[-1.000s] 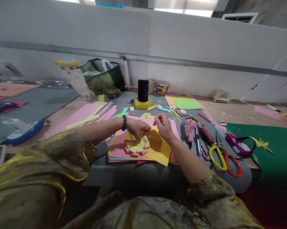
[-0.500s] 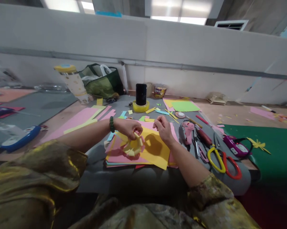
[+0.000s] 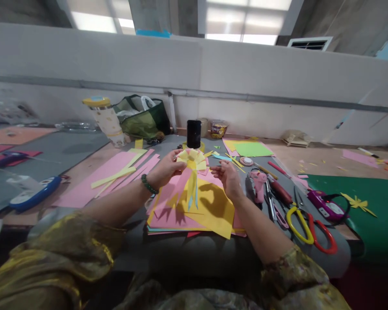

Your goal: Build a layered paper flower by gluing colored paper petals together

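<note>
Raised higher and turned since the earlier frame, the paper flower hangs above the stacked sheets. Scissors lie at the stack's three o'clock on the counter. Left hand pinches the flower; right hand, at its four o'clock, is loosely curled (holding anything? cannot tell). Beyond, at twelve, stands a phone.
</note>
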A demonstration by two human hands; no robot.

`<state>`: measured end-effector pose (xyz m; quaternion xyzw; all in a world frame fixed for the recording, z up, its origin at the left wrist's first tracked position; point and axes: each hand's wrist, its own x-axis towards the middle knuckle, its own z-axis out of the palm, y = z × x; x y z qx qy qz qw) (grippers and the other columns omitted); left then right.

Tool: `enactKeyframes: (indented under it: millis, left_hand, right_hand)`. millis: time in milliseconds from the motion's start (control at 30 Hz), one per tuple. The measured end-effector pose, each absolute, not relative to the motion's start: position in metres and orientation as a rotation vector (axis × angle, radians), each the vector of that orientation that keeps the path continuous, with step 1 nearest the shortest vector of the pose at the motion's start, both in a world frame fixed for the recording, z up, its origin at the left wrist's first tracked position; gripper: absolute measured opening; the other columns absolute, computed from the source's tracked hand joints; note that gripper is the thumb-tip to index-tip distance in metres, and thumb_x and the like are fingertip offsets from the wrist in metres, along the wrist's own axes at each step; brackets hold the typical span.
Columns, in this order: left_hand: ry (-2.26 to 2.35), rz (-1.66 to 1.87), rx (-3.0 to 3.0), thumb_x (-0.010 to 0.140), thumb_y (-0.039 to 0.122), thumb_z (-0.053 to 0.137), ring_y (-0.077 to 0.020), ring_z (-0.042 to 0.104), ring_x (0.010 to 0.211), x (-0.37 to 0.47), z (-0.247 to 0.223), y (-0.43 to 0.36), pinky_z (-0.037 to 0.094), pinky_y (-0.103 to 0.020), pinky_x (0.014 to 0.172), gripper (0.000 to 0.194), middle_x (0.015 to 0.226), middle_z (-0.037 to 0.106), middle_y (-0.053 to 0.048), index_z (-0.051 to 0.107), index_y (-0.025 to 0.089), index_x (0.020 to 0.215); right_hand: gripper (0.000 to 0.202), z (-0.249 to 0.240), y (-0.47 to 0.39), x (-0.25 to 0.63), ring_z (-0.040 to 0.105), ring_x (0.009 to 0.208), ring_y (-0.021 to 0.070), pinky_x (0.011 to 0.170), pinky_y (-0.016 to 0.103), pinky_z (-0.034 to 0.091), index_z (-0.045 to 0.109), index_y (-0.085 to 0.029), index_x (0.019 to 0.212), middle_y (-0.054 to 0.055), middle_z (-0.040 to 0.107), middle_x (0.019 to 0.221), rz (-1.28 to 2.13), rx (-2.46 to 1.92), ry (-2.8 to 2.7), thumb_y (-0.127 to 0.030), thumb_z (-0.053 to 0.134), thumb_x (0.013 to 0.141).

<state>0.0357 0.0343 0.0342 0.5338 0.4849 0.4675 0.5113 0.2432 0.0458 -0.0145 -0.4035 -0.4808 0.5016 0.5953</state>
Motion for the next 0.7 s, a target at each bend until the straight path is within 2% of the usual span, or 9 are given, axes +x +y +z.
enactKeyframes:
  millis: [67, 133, 233, 467, 700]
  left_hand:
    - [1.166, 1.146, 1.238, 0.058, 0.021, 0.067, -0.0132, 0.061, 0.074, 0.042, 0.024, 0.031, 0.051, -0.026, 0.065, 0.052, 0.088, 0.064, 0.004, 0.052, 0.024, 0.108]
    - [1.136, 1.19, 1.185, 0.056, 0.021, 0.067, -0.0147, 0.064, 0.081, 0.048, 0.014, 0.03, 0.054, -0.027, 0.071, 0.056, 0.091, 0.065, 0.004, 0.049, 0.025, 0.109]
    - [1.072, 1.268, 1.089, 0.056, 0.022, 0.071, -0.0169, 0.066, 0.09, 0.057, 0.002, 0.029, 0.055, -0.029, 0.078, 0.061, 0.1, 0.067, 0.001, 0.048, 0.024, 0.112]
    - [0.959, 1.245, 1.022, 0.053, 0.024, 0.08, -0.0199, 0.069, 0.087, 0.065, -0.009, 0.024, 0.056, -0.029, 0.073, 0.066, 0.098, 0.071, -0.002, 0.056, 0.021, 0.114]
    - [0.839, 1.237, 0.976, 0.055, 0.02, 0.087, -0.0177, 0.069, 0.08, 0.063, -0.019, 0.024, 0.054, -0.03, 0.074, 0.054, 0.092, 0.073, -0.002, 0.062, 0.019, 0.102]
  right_hand:
    - [0.05, -0.013, 0.042, 0.238, 0.065, 0.065, 0.0164, 0.065, 0.031, 0.053, 0.049, -0.026, 0.096, -0.002, 0.068, 0.07, 1.27, -0.941, -1.089, -0.055, 0.068, 0.061]
    - [0.063, -0.012, 0.038, 0.232, 0.065, 0.068, 0.0162, 0.07, 0.031, 0.054, 0.05, -0.026, 0.106, -0.006, 0.065, 0.069, 1.359, -0.957, -1.093, -0.047, 0.078, 0.053]
    - [0.074, -0.014, 0.034, 0.224, 0.063, 0.067, 0.0157, 0.07, 0.03, 0.053, 0.052, -0.025, 0.114, -0.008, 0.062, 0.068, 1.336, -1.025, -1.147, -0.038, 0.083, 0.048]
    - [0.066, -0.018, 0.036, 0.223, 0.067, 0.074, 0.0173, 0.071, 0.03, 0.054, 0.055, -0.021, 0.119, -0.002, 0.072, 0.085, 1.153, -1.187, -1.244, -0.022, 0.072, 0.055]
    - [0.064, -0.026, 0.036, 0.223, 0.07, 0.081, 0.0202, 0.075, 0.033, 0.057, 0.056, -0.021, 0.121, 0.001, 0.074, 0.09, 1.087, -1.165, -1.322, -0.026, 0.075, 0.06]
